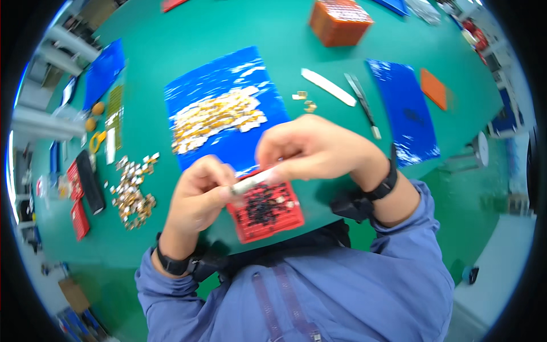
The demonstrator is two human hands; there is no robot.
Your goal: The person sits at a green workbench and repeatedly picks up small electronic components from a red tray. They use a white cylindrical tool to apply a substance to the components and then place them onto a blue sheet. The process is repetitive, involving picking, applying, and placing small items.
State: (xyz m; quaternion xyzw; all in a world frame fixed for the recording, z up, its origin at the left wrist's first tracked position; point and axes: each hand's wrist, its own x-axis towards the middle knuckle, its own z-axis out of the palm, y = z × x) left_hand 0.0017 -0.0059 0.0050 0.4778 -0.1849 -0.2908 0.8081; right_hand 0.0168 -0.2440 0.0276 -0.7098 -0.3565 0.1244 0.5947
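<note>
green table (319, 62) bears red tray (268, 214) of dark small parts (261, 210).

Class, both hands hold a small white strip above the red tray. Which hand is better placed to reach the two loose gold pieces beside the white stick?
Probably the right hand: the gold pieces lie just beyond it, while the left hand sits farther back on the other side.

We look straight down from a single head-worn fisheye camera onto the green table (319, 62), our own chest and blue sleeves filling the lower edge. Both hands, left (199, 196) and right (310, 149), sit close under the lens at centre frame. The far side of the table curves away toward the top, its straight edges bending near the dark round rim.
</note>
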